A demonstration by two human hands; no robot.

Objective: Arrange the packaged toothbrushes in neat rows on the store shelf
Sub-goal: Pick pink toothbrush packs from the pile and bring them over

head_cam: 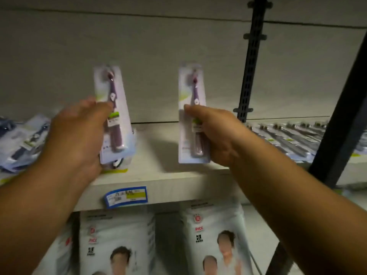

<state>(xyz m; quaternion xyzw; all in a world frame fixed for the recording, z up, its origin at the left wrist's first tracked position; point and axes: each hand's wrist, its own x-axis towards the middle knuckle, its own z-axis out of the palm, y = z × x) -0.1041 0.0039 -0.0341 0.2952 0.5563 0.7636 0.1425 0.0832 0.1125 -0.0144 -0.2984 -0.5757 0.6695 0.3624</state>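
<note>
Purple toothbrushes in clear blister packs are held upright above the pale shelf. One pack is gripped by the left hand, over a small stack; another pack is pinched by the right hand. Further packs are laid in a row at right.

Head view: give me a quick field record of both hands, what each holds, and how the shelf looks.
left hand: grips a purple toothbrush pack, upright, tilted slightly
under left pack: more packs lying on the shelf, count unclear
right hand: grips a second purple pack, upright
shelf: bare stretch between the two hands
far left: loose heap of blue packs, not in rows
far right: dark packs lying in a row
shelf edge: blue price label
</note>
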